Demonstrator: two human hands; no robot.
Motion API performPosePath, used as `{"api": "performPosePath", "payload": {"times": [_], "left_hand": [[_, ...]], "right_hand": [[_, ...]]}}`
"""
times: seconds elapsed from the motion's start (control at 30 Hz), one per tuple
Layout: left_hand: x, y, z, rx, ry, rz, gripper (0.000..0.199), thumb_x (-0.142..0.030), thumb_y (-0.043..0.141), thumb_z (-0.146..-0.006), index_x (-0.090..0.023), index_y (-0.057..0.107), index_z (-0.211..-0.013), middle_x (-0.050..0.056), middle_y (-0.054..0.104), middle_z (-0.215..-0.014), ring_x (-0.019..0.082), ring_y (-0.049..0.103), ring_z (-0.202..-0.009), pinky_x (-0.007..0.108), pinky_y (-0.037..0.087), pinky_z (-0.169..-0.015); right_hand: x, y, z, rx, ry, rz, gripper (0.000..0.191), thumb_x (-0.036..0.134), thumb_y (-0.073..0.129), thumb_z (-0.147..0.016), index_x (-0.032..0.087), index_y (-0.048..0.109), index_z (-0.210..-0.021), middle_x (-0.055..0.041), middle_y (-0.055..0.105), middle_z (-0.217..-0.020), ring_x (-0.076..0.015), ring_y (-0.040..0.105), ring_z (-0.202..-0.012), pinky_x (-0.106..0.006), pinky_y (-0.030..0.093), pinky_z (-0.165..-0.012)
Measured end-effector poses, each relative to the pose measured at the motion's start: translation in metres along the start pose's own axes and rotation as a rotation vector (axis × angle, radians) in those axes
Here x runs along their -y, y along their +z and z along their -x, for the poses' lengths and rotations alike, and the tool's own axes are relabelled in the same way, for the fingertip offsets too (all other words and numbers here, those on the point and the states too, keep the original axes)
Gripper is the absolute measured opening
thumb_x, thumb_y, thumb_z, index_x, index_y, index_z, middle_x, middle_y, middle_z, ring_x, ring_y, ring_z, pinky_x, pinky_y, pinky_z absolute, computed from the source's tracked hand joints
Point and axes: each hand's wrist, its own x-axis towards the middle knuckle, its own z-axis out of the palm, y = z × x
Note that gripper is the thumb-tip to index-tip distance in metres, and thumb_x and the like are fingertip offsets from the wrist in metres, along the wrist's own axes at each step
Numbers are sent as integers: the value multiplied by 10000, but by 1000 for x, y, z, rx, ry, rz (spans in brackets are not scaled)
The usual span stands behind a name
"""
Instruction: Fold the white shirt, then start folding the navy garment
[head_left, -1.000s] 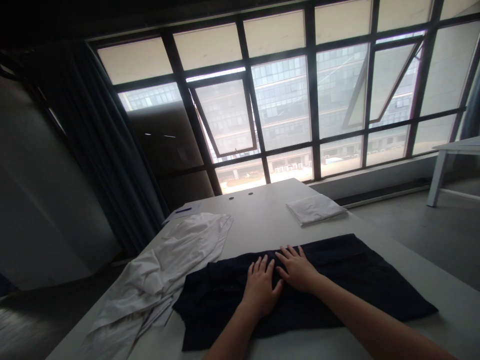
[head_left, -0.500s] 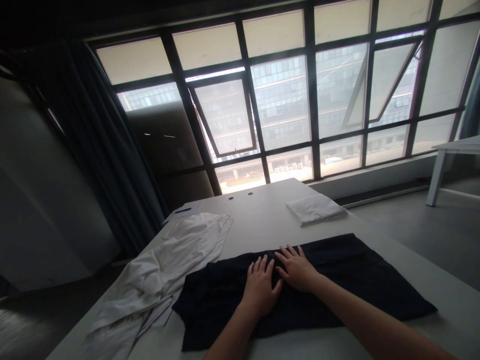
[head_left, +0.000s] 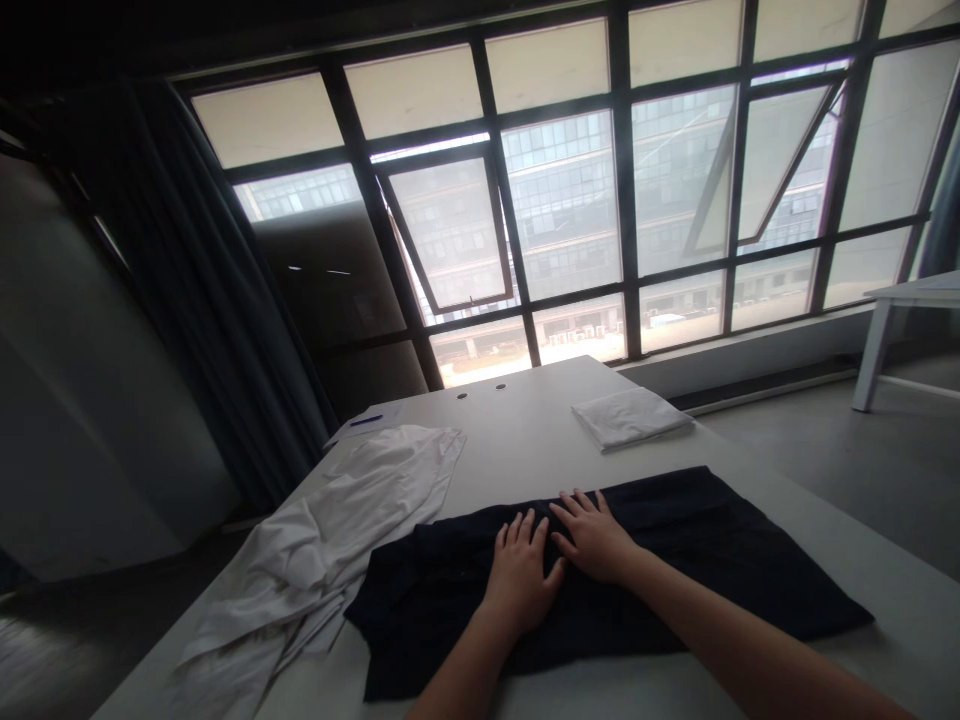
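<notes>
A dark navy garment, folded into a long shape, lies flat across the near part of the white table. My left hand rests palm down on its middle, fingers spread. Just to the right, my right hand is flat on the same cloth near its far edge, fingers also apart. The two thumbs lie close to each other. Neither hand grips anything. Left of the dark garment is a rumpled heap of white cloth, partly touching its left end.
A folded white cloth lies near the table's right edge. At the far left edge are paper and a blue pen. Two round cable holes mark the far end. Windows, a dark curtain and another white table stand beyond.
</notes>
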Motion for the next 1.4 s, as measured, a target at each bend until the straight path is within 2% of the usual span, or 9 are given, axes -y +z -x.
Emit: {"api": "performPosePath", "payload": {"times": [1.4], "left_hand": [[-1,-2,0,8,-1,-5,687,-623,379,-984,-247,438,-1556,77,350,-1648,318,277,-1523,508,186,-1243]], "right_hand": [[2,-3,1,6,7,-3,689,610,319,-991,245,408,-1569,-134,308,-1671,-381,188,-1550,-635,32,-1213]]}}
